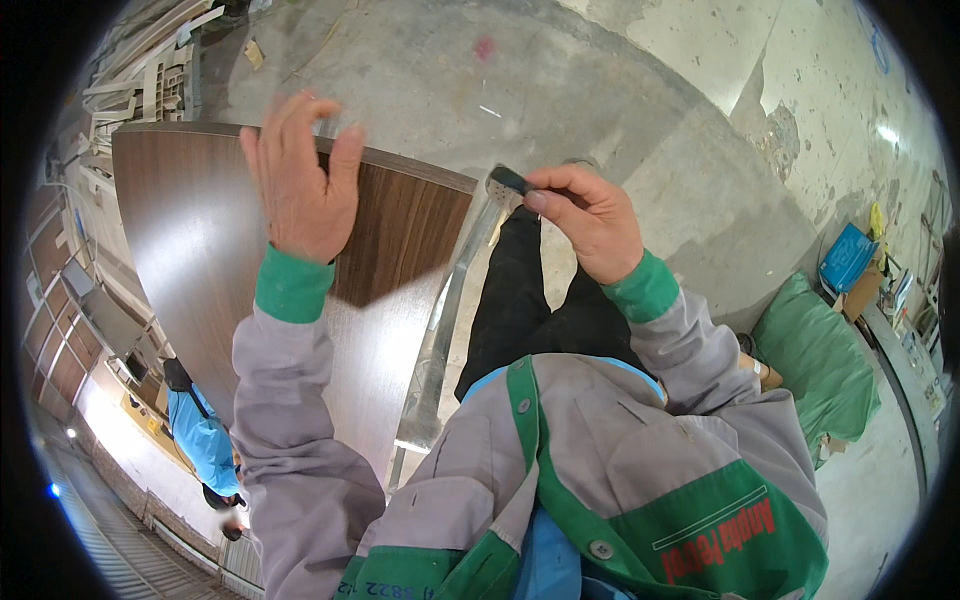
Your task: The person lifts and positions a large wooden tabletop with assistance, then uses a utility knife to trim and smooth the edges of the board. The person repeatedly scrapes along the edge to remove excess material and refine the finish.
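Note:
A dark brown wood-grain board [385,225] with a thick far edge lies on my left. My left hand [305,190] is over its far edge, fingers and thumb apart, slightly smeared, with nothing in it. Whether that hand touches the board, I cannot tell. To the right of the board's far corner, my right hand [592,222] pinches a small dark flat piece [511,180] between thumb and fingers. The piece points away to the left, apart from the board; its exact kind does not show.
Metal framing [428,395] runs under the board's right side. Scrap strips [160,80] are piled at far left. A person in blue [200,430] is beyond the board at left. A green sack [815,355] and a blue box [848,258] stand at right on the concrete floor [640,110].

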The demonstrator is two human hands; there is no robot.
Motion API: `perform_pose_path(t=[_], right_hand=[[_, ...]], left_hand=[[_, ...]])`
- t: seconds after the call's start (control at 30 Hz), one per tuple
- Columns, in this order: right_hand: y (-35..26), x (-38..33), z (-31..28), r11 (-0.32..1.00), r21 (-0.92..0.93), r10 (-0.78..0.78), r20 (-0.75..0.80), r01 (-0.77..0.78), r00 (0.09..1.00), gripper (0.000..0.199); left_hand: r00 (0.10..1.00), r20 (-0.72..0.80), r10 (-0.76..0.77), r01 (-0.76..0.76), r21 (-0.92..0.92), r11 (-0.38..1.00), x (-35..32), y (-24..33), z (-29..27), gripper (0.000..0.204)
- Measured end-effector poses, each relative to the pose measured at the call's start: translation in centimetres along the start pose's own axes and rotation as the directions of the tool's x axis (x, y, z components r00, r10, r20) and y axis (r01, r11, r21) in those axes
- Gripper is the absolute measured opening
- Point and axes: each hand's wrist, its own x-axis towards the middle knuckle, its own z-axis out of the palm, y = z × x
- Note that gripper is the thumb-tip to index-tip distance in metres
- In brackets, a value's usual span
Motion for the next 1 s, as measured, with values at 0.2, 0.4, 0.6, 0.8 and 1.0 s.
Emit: perform_pose_path(t=[0.2, 0.4, 0.6, 0.8, 1.0], right_hand=[[-2.7, 5.9, 1.1, 0.809, -0.304, -0.417, 0.307, 0.503, 0.856, 0.024], [-3.5, 7.1, -1.6, 0.59, -0.335, -0.491, 0.573, 0.734, 0.656, 0.024], [-6.2, 10.0, 0.9, 0.476, -0.356, -0.593, 0.546, 0.804, 0.592, 0.021], [-7.3, 9.3, 0.6, 0.191, -0.283, -0.621, 0.707, 0.94, 0.339, 0.027], [-7.8, 10.6, 0.4, 0.303, -0.362, -0.495, 0.731, 0.882, 0.47, 0.021]], left_hand=[[0.983, -0.089, -0.162, 0.169, 0.081, 0.982, -2.9, -1.6, 1.6, 0.069], [0.987, -0.063, -0.147, 0.155, 0.154, 0.976, -2.7, -1.5, 1.2, 0.066], [0.982, -0.094, -0.162, 0.175, 0.153, 0.973, -2.7, -1.3, 1.2, 0.068], [0.947, -0.191, -0.258, 0.287, 0.148, 0.946, -2.9, -1.4, 1.7, 0.076], [0.952, -0.18, -0.246, 0.279, 0.19, 0.941, -2.9, -1.7, 1.9, 0.077]])
